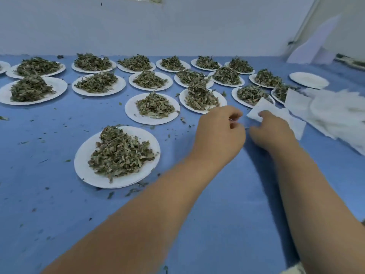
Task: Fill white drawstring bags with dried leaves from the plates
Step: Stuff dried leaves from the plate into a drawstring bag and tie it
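Filling looks barely begun: plates (130, 110) left of the bag (264, 106) sit heaped; right hand (273, 133) fingers (264, 115) clamp it, left hand (219, 135) fingers (235, 113) pinch its drawstring (230, 120).

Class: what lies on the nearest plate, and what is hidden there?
A heap of dried leaves lies on the nearest plate; only its white rim shows. The middle beneath is hidden.

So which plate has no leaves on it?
The plate at the far right, behind the pile of white bags: it is bare, while every other plate in full view holds a heap of leaves.
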The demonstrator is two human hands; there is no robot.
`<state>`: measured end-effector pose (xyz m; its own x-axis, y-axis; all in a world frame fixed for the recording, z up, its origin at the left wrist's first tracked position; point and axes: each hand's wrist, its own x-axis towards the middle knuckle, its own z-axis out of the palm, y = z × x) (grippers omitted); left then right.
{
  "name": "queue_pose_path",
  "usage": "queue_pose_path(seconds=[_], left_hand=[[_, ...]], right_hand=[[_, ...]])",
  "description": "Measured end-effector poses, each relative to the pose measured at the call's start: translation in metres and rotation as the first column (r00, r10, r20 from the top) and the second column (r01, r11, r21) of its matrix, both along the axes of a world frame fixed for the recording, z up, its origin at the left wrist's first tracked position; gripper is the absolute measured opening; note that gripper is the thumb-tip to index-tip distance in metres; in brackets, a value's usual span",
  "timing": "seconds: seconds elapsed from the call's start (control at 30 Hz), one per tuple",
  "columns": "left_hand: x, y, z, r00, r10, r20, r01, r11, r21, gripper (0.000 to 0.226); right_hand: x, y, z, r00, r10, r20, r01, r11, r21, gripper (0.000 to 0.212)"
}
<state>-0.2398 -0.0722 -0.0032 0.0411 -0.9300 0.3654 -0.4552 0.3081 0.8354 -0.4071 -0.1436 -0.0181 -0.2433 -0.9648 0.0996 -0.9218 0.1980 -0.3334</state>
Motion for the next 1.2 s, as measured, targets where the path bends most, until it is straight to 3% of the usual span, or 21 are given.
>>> queue_pose_path(seconds=[0.07,0.17,0.4,0.5,0.6,0.67,0.7,0.8,0.93,1.07,1.2], left_hand=[[-0.011,0.003,-0.018,0.999,-0.034,-0.023,0.034,0.999,0.023,0.034],[-0.011,0.002,-0.034,0.996,-0.085,-0.023,0.086,0.995,0.041,0.039],[0.001,-0.01,-0.034,0.974,0.021,-0.226,0.033,0.972,0.234,0.029],[0.005,-0.011,-0.033,0.936,0.059,-0.348,0.039,0.963,0.267,0.024],[0.006,-0.011,-0.03,0.911,0.087,-0.403,0.03,0.961,0.276,0.018],[0.006,-0.011,-0.027,0.905,0.087,-0.417,0.025,0.966,0.256,0.019],[0.005,-0.01,-0.024,0.908,0.065,-0.415,0.034,0.973,0.228,0.03],[0.006,-0.011,-0.015,0.882,0.015,-0.471,0.058,0.988,0.141,0.044],[0.012,-0.008,-0.004,0.884,0.008,-0.467,0.01,0.999,0.035,0.046],[0.02,0.0,0.007,0.893,0.035,-0.449,-0.061,0.997,-0.043,0.034],[0.051,0.005,0.023,0.947,0.158,-0.279,-0.199,0.972,-0.128,0.034]], right_hand=[[-0.008,-0.004,-0.005,0.999,-0.012,0.033,0.011,1.0,0.029,0.043],[-0.015,-0.005,-0.006,0.995,-0.039,0.095,0.049,0.993,-0.108,0.041],[-0.017,-0.005,-0.005,0.992,-0.007,0.124,0.034,0.977,-0.21,0.029],[-0.012,-0.001,-0.003,0.994,-0.015,0.106,0.052,0.934,-0.353,0.029],[-0.001,0.005,0.001,0.968,0.072,0.24,0.064,0.856,-0.513,0.025],[0.016,0.013,0.006,0.885,0.282,0.371,-0.015,0.813,-0.582,0.024],[0.027,0.02,0.007,0.81,0.409,0.419,-0.079,0.786,-0.613,0.025],[0.059,0.038,0.011,0.617,0.655,0.436,-0.277,0.699,-0.659,0.026],[0.079,0.048,0.014,0.482,0.729,0.485,-0.356,0.669,-0.652,0.025],[0.085,0.052,0.019,0.256,0.707,0.659,-0.312,0.706,-0.636,0.028],[0.092,0.057,0.021,0.257,0.71,0.656,-0.331,0.702,-0.63,0.028]])
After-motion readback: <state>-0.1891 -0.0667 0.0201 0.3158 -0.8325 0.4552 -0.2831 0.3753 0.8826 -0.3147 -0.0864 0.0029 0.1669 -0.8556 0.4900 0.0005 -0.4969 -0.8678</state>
